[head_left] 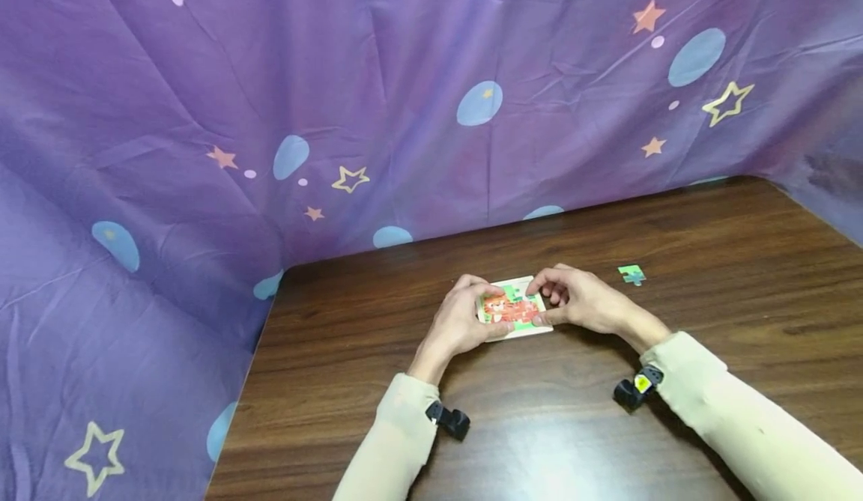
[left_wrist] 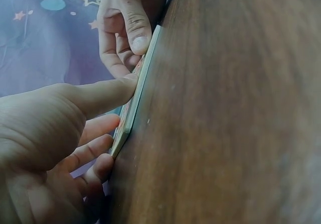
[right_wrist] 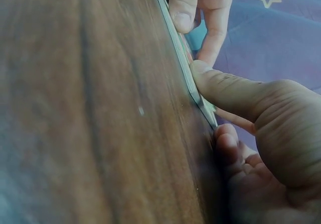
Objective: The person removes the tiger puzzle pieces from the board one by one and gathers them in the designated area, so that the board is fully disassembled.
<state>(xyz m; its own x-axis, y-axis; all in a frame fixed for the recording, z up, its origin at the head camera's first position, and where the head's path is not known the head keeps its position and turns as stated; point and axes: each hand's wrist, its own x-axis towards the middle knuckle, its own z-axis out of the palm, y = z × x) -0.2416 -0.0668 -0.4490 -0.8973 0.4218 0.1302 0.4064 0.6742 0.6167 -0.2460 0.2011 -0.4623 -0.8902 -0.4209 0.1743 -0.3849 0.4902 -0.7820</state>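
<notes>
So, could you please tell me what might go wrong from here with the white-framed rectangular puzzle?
The left hand and right hand both grip the puzzle, so uneven pressure might tilt it or shift its pieces. The loose green-and-blue jigsaw piece lies apart on the dark brown wooden table, where a sweeping arm might nudge it away.

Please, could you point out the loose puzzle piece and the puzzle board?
Loose puzzle piece (head_left: 631, 274): head view, on its middle.
Puzzle board (left_wrist: 141, 85): left wrist view, on its pale side edge.
</notes>
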